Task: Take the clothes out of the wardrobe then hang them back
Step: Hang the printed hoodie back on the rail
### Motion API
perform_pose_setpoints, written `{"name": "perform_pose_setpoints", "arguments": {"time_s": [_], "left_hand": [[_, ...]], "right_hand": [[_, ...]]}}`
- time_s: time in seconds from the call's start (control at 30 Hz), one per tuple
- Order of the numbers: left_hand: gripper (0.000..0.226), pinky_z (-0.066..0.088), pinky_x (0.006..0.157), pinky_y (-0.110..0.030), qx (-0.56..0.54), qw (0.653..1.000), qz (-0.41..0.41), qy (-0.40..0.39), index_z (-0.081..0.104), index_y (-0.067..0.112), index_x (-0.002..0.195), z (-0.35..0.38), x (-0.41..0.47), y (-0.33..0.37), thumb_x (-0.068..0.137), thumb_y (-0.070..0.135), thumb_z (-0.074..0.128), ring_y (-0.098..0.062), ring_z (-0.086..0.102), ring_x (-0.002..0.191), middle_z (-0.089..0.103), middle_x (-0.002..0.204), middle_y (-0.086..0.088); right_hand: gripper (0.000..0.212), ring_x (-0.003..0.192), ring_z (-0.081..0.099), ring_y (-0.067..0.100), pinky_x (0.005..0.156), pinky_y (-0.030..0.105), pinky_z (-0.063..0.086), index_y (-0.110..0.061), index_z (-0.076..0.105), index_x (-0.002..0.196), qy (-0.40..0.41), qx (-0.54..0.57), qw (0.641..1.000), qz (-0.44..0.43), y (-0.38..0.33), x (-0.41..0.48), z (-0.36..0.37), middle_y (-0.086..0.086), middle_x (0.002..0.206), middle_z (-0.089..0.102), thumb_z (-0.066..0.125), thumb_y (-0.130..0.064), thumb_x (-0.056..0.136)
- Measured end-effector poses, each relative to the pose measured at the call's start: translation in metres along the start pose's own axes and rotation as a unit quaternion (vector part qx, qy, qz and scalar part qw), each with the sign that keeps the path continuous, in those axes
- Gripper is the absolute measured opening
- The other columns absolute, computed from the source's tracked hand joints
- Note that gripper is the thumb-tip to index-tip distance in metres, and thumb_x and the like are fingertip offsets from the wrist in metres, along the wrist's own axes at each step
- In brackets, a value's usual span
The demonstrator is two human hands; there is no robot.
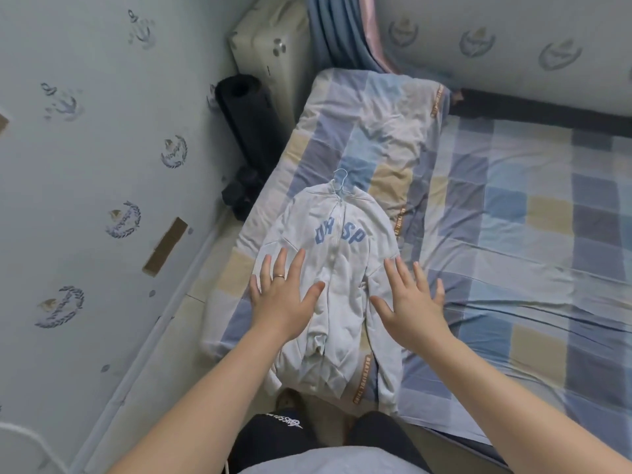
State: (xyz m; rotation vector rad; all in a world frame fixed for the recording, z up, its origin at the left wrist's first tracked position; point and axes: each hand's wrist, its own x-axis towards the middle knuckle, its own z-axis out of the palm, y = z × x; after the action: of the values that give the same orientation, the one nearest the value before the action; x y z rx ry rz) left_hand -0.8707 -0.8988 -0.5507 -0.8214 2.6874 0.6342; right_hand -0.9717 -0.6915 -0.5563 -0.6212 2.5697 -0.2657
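Observation:
A white zip-up hoodie [342, 268] with blue letters lies flat on the folded checked quilt [359, 131] at the bed's left edge. It is still on a thin white wire hanger [339, 181], whose hook pokes out at the collar. My left hand [284, 295], wearing a ring, has its fingers spread flat over the hoodie's left side. My right hand [410, 302] is spread the same way over the hoodie's right sleeve. Neither hand holds anything.
The bed [530, 234] with a blue, beige and grey checked sheet fills the right. A rolled black mat [246, 107], dark dumbbells [239, 196] and a white suitcase [270, 46] stand in the corner by the patterned wall. A blue curtain [335, 32] hangs behind.

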Motion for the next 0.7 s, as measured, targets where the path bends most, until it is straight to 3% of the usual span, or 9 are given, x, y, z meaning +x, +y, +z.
{"name": "perform_pose_setpoints", "arguments": {"time_s": [0.2, 0.4, 0.57, 0.7], "left_hand": [[0.068, 0.000, 0.122, -0.050, -0.003, 0.999, 0.006, -0.042, 0.007, 0.043, 0.157, 0.012, 0.114, -0.026, 0.098, 0.064, 0.032, -0.017, -0.014, 0.153, -0.003, 0.168, 0.006], [0.067, -0.002, 0.123, -0.047, 0.020, 0.995, 0.010, -0.098, 0.008, 0.040, 0.158, 0.081, 0.270, -0.071, 0.099, 0.061, 0.033, -0.018, -0.012, 0.153, -0.003, 0.168, 0.006], [0.067, 0.002, 0.123, -0.047, 0.055, 0.993, 0.053, -0.094, 0.011, 0.038, 0.158, 0.161, 0.396, -0.106, 0.099, 0.060, 0.035, -0.020, -0.008, 0.153, 0.001, 0.168, 0.003], [0.067, 0.004, 0.122, -0.048, 0.072, 0.992, 0.094, -0.047, 0.017, 0.036, 0.157, 0.202, 0.475, -0.121, 0.098, 0.057, 0.042, -0.024, -0.003, 0.153, 0.003, 0.168, 0.001]], "right_hand": [[0.071, 0.151, -0.015, 0.021, 0.118, 0.055, -0.006, -0.032, -0.010, 0.155, -0.026, -0.011, 0.999, 0.039, -0.008, 0.092, 0.016, -0.009, 0.164, -0.013, 0.027, -0.055, 0.100], [0.071, 0.151, -0.016, 0.021, 0.119, 0.055, -0.008, -0.031, -0.011, 0.156, -0.061, -0.076, 0.995, 0.030, 0.003, 0.227, 0.078, -0.008, 0.164, -0.012, 0.026, -0.055, 0.100], [0.070, 0.151, -0.011, 0.021, 0.119, 0.054, -0.005, -0.032, -0.007, 0.156, -0.056, -0.094, 0.993, 0.049, 0.032, 0.355, 0.152, -0.009, 0.165, -0.007, 0.029, -0.054, 0.100], [0.067, 0.151, -0.008, 0.021, 0.119, 0.054, -0.002, -0.031, -0.001, 0.156, -0.029, -0.085, 0.994, 0.066, 0.054, 0.444, 0.189, -0.010, 0.165, -0.006, 0.029, -0.052, 0.100]]}}
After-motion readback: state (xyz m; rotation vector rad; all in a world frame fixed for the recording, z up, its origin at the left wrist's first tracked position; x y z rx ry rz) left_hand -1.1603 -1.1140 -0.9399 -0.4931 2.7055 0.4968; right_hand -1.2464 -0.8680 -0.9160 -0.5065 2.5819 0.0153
